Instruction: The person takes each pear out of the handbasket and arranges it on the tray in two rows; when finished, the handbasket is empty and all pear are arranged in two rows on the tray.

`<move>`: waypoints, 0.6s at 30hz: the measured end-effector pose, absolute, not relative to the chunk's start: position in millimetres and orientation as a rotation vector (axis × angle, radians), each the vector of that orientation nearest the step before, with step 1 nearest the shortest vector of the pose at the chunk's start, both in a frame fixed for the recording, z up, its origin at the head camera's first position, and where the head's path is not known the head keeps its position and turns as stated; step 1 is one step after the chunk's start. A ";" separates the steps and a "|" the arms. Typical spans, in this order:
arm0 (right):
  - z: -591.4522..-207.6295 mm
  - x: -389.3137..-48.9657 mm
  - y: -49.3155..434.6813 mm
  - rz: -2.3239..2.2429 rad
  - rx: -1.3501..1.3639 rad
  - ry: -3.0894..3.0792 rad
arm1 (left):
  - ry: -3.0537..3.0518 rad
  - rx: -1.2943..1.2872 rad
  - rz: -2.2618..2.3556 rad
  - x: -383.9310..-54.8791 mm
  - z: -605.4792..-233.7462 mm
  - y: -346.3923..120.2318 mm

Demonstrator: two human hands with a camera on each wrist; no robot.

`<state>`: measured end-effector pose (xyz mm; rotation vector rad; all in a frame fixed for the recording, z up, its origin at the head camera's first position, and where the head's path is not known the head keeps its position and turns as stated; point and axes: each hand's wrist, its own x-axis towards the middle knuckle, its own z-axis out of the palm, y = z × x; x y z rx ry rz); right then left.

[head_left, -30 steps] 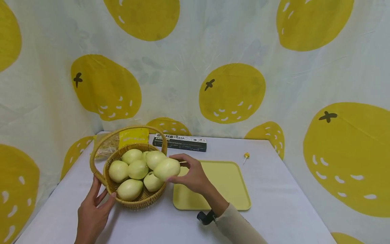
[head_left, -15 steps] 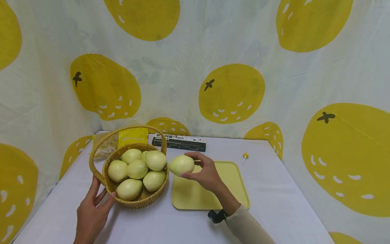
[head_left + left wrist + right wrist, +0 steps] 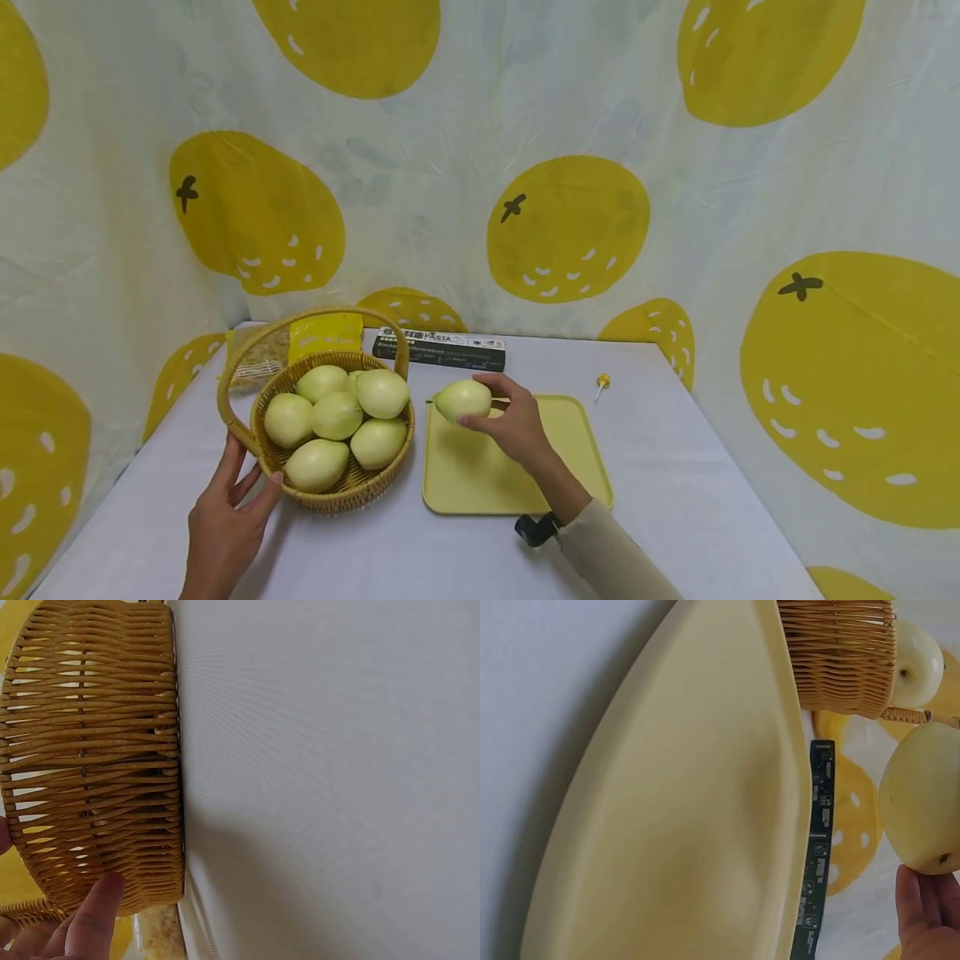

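A pale yellow-green pear is held up over the left part of the yellow tray. My right hand grips it from the right between thumb and fingers, its stem pointing left. In the right wrist view the same pear appears above the level of the tray's rim. The wicker basket holds several more pears to the left of the tray. My left hand holds its near left side, thumb at the rim; in the left wrist view, fingers lie against the basket's woven wall.
A black pasta box lies behind the tray. Yellow and clear food bags sit behind the basket, under its tall arched handle. A small yellow lollipop lies at the back right on the white cloth.
My right hand has lifted the pear away from the basket and carried it right, over the tray. The left hand stays at the basket's rim.
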<state>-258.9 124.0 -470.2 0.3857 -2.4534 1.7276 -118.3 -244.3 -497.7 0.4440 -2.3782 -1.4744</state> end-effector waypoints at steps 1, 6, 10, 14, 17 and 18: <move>-471.6 -259.8 123.0 1.738 0.364 -2.453 | -2.376 0.445 -1.480 -118.4 -497.8 -244.3; -478.5 -265.2 117.0 1.756 0.280 -2.464 | -2.367 0.446 -1.500 -118.5 -498.5 -244.8; -482.9 -270.1 111.7 1.732 0.213 -2.492 | -2.361 0.442 -1.526 -117.9 -499.6 -246.1; -486.9 -274.1 107.2 1.680 0.115 -2.550 | -2.371 0.448 -1.535 -117.6 -499.9 -246.4; -489.6 -275.9 104.1 1.629 0.063 -2.597 | -2.378 0.440 -1.526 -117.3 -500.0 -246.4; -490.5 -276.2 103.2 1.616 0.053 -2.612 | -2.377 0.438 -1.524 -117.3 -500.0 -246.5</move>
